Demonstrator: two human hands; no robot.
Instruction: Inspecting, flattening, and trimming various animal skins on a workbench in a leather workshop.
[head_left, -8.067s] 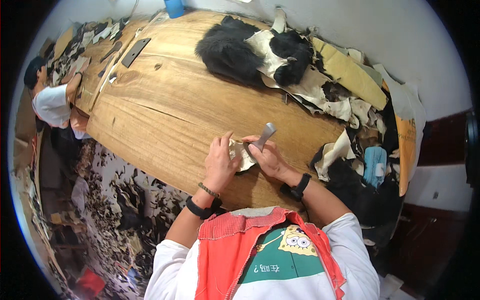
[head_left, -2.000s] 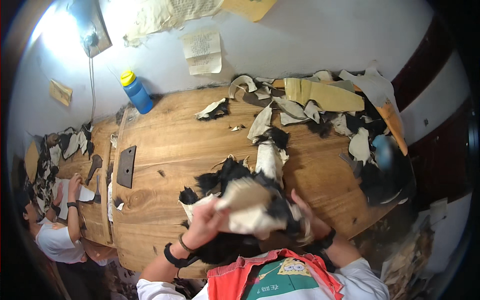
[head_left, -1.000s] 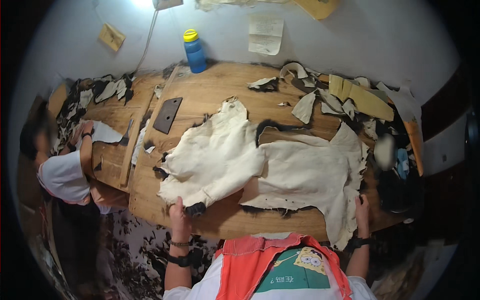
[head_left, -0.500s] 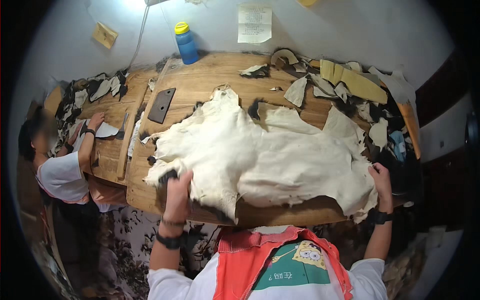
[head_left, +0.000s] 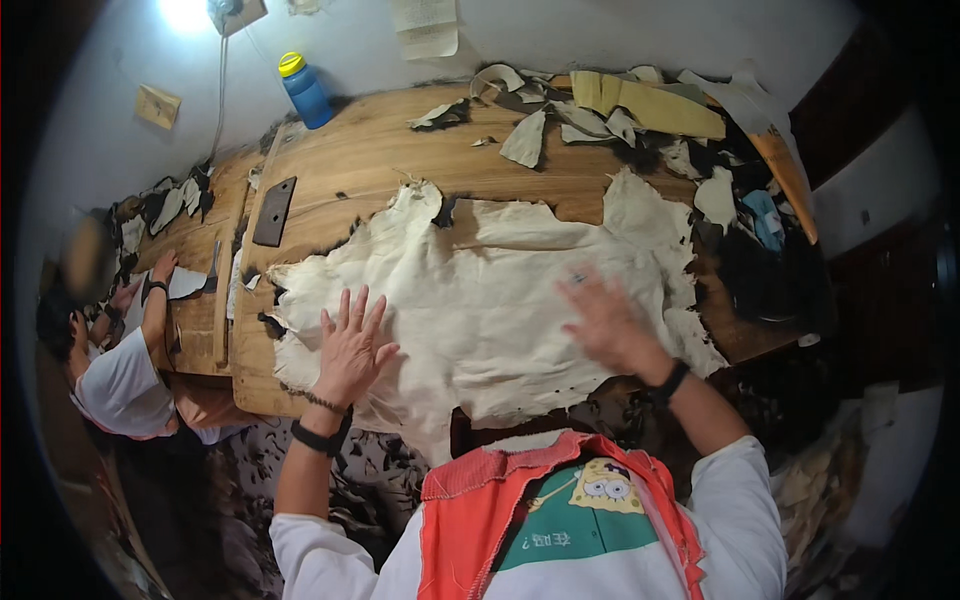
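Observation:
A large cream-white animal hide [head_left: 490,330] lies spread across the wooden table [head_left: 370,130], pale side up, with black fur peeking out along its edges. Flat on its left part rests my left hand [head_left: 350,345], fingers spread. Over the right part is my right hand [head_left: 612,322], smeared by motion but with fingers stretched out; whether it touches the hide I cannot tell. Neither hand grips anything. The hide's near edge hangs over the table's front.
A dark flat plate [head_left: 274,212] lies left of the hide. Behind stand a blue bottle [head_left: 308,97] and hide scraps [head_left: 525,138], with yellow sheets [head_left: 665,108] at the back right. At the left, a co-worker [head_left: 130,375] handles a white piece [head_left: 188,281].
Both hands have let go of the hide's edges and moved onto its surface, the right one inward to the left. The hide now lies flatter and squarer. My view has shifted slightly.

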